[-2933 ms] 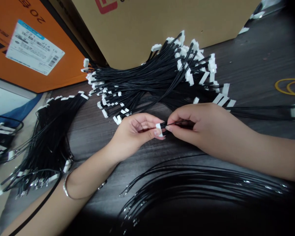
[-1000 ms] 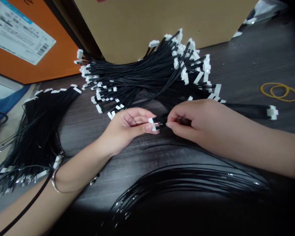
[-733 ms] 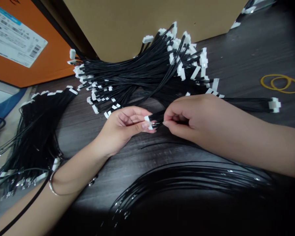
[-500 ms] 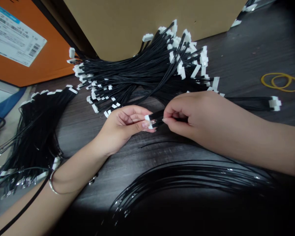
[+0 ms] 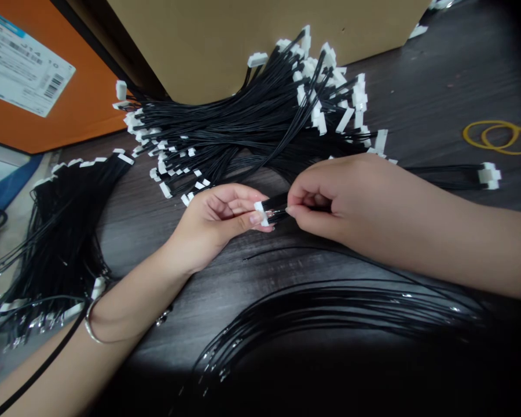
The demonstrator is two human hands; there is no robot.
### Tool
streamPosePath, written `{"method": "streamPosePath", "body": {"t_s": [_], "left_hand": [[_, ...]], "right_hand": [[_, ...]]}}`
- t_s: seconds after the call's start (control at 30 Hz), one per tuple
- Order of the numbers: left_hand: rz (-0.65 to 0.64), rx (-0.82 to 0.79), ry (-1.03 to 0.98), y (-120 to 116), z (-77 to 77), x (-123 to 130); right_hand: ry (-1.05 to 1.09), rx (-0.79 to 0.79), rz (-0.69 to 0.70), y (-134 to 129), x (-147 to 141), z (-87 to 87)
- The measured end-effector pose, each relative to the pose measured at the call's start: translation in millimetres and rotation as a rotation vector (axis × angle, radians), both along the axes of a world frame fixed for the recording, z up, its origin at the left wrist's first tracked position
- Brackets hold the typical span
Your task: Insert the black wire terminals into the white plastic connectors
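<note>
A small white connector with black wires running out of its right side is pinched between the thumb and fingers of my left hand. Close to its right, my right hand has thumb and forefinger pressed together on the black wires. Metal terminals glint where wires meet the connector. The wires pass under my right hand, and a white connector lies at the far right beyond it. Below my hands, one loose black wire and a curved bundle of black wires with metal tips lie on the dark table.
Behind my hands lies a big heap of black cables with white connectors, against a brown cardboard box. Another cable bundle is at left, beside an orange box. Yellow rubber bands lie at right on the wood-grain table.
The view has shifted slightly. Both hands keep nearly the same hold on the connector and wires; the right fingertips have barely moved.
</note>
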State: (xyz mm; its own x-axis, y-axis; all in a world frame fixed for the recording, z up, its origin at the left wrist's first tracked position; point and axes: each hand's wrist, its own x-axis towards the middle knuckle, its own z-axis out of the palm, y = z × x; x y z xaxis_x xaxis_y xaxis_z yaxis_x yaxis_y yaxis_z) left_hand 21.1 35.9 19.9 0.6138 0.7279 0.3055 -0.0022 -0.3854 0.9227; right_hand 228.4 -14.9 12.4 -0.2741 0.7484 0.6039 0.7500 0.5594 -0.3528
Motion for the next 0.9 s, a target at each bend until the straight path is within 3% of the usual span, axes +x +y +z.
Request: {"method": "streamPosePath", "body": {"t_s": [0.9], "left_hand": [[-0.023,0.017,0.003,0.3,0.0,-0.3]], "right_hand": [[-0.011,-0.032,-0.001,-1.3,-3.3,-1.5]]}}
